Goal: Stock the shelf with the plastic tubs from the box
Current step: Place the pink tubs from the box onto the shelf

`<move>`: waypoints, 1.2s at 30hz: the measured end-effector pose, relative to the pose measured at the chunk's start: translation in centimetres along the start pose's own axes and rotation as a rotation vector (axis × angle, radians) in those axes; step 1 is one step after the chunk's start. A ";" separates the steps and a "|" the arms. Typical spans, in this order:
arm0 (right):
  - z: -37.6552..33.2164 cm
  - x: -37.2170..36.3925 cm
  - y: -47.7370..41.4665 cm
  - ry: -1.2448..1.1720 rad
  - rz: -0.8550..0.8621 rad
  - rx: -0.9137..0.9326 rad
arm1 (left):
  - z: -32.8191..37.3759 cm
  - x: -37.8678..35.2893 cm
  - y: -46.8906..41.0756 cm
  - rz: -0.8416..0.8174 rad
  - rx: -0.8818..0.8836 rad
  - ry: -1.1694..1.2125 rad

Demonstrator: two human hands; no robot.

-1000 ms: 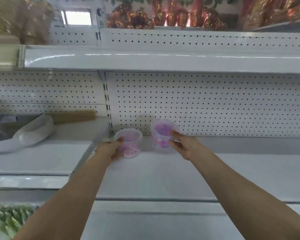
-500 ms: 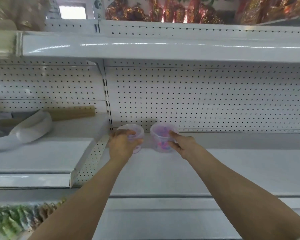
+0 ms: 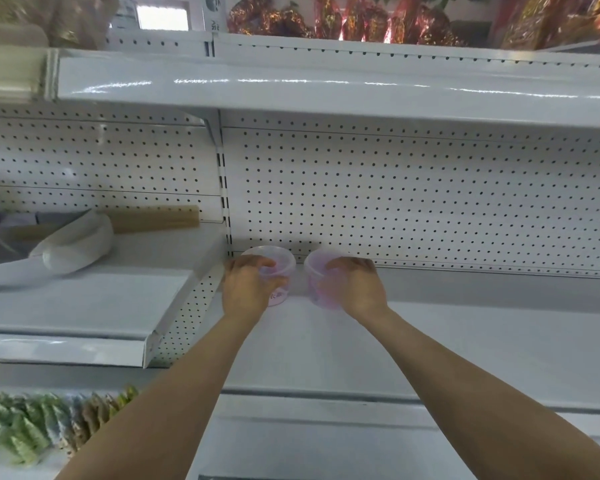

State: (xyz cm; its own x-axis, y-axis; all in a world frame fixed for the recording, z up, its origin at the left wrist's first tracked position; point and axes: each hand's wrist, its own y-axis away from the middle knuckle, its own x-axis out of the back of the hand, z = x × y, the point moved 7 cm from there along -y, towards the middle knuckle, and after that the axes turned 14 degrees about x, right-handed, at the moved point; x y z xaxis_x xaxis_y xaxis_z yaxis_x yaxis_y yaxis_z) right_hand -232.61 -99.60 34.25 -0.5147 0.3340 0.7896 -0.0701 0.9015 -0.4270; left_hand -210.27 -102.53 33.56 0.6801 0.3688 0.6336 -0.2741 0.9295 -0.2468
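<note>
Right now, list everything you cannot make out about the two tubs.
Head view only:
The left tub's label: mostly covered by the left hand, its print too small to read.
The right tub's contents: a blurred pink haze, half behind the right hand.
Either tub's base against the shelf: hidden by the hands.
The box: outside the frame.

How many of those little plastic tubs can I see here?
2. The left tub, gripped by the left hand, stands at the back left of the shelf; the right tub stands beside it, gripped by the right hand. Others may be out of view.
</note>
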 end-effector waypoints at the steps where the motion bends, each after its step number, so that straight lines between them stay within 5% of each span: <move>1: 0.1 -0.3 -0.2 0.006 0.002 0.007 | -0.1 -0.1 -0.2 -0.001 0.004 0.002; 22: -1.4 -3.4 -5.8 0.113 -0.158 -0.055 | -0.6 -1.8 -5.8 -0.190 0.111 -0.143; 36: -2.6 4.4 0.4 0.379 -0.070 -0.053 | 5.5 -0.1 -0.7 -0.149 -0.179 -0.252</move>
State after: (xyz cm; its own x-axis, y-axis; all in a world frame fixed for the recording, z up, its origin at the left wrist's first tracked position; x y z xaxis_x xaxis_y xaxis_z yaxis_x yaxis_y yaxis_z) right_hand -232.68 -97.02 38.68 -0.1575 0.3399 0.9272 -0.0448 0.9355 -0.3506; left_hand -213.88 -103.24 37.70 0.5084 0.2362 0.8281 -0.0454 0.9677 -0.2481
